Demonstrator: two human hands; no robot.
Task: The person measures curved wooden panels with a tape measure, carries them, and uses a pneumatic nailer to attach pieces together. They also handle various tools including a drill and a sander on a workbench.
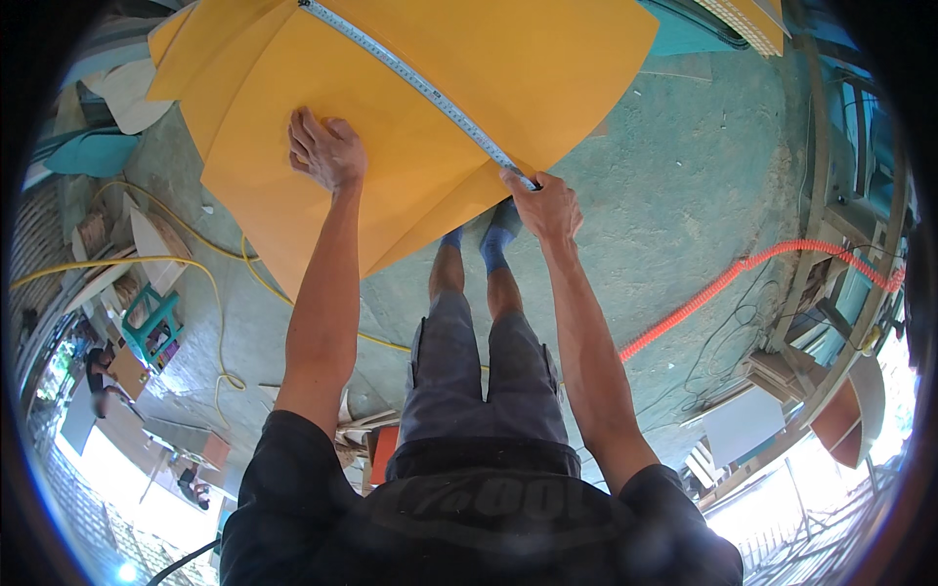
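A large yellow-orange sheet (264,186) with creases or seams spreads out in front of me, its near edge above my feet. Across it, slanting from the far edge down to the right, runs the pale, marked blade of a tape measure (410,76). My right hand (549,207) grips the near end of the blade at the sheet's right edge, thumb on top; whatever lies inside the fist is hidden. On the left part of the sheet rests my left hand (330,154), its fingers apart and slightly bent, with nothing in them.
A coiled red-orange hose (684,305) crosses the floor at the right, beside wooden racks. Yellow hose or cable (217,293) winds along the left, near a green plastic stool (151,320). Boards (747,425) stand at the lower right. Other people (98,376) are far left.
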